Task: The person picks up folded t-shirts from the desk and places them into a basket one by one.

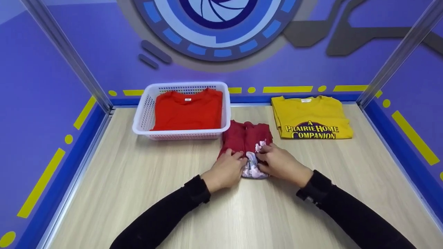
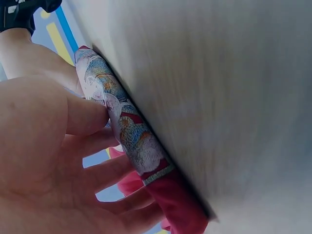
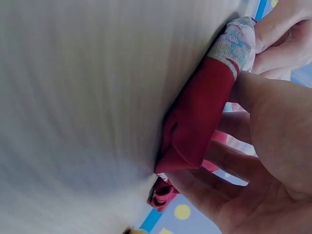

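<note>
A dark red shirt (image 1: 258, 133) with a pale patterned print lies folded into a narrow bundle on the table. At its near left side, my left hand (image 1: 225, 169) pinches the folded edge, thumb against the print (image 2: 139, 141) and fingers reaching over the top. My right hand (image 1: 283, 165) grips the near right part, with a patch of print showing between the hands. From the right wrist view, the thumb presses the rolled red edge (image 3: 197, 117) and the other fingers spread behind it. Parts of the print are hidden under the fingers.
Just left of the bundle stands a white plastic basket (image 1: 138, 117) with a folded bright red shirt (image 1: 188, 112) inside. A folded yellow shirt (image 1: 311, 114) with dark lettering lies at the back right. Blue-purple printed panels (image 1: 256, 74) enclose the wood-look table (image 1: 166, 159).
</note>
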